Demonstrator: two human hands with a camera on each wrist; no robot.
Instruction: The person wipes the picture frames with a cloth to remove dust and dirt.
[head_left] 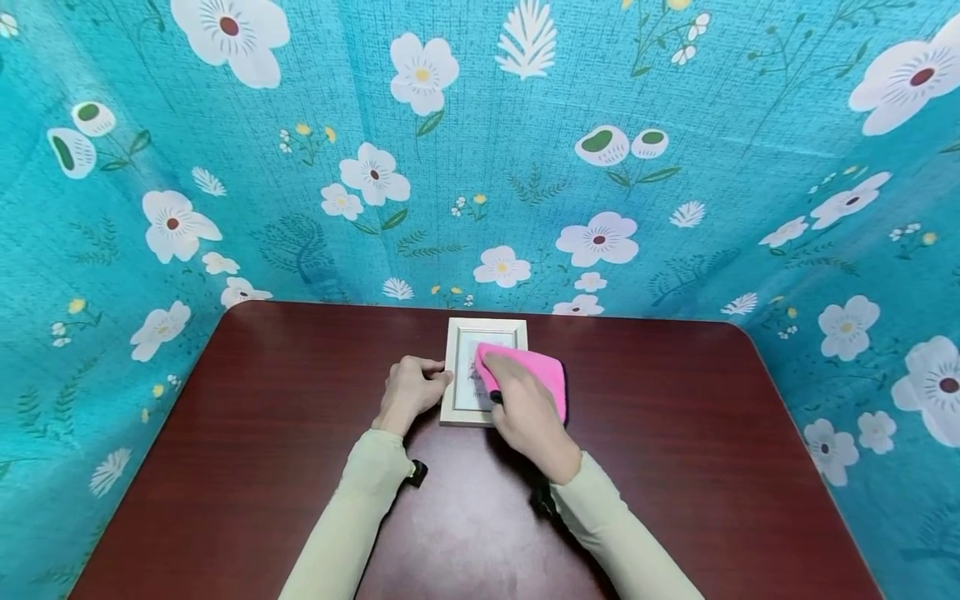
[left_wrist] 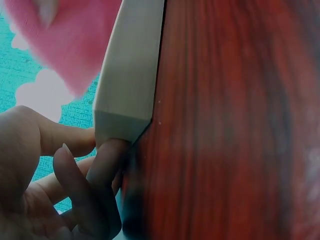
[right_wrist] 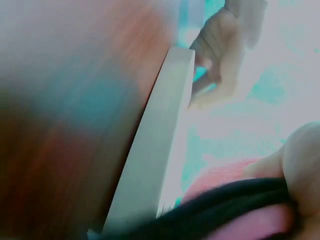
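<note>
A picture frame with a pale wooden border lies flat on the dark red table, a picture behind its front pane. My left hand grips its left edge; in the left wrist view, the bent fingers touch the pale side near one corner. In my right hand is a pink cloth with a black edge. It lies over the right part of the frame, and the fingertips press it onto the pane. The right wrist view shows the cloth's black edge folded beside the hand.
The reddish-brown tabletop spreads out on both sides of the frame. Behind it and at the sides hangs a blue floral curtain. Each wrist bears a small black device below the sleeve's cuff.
</note>
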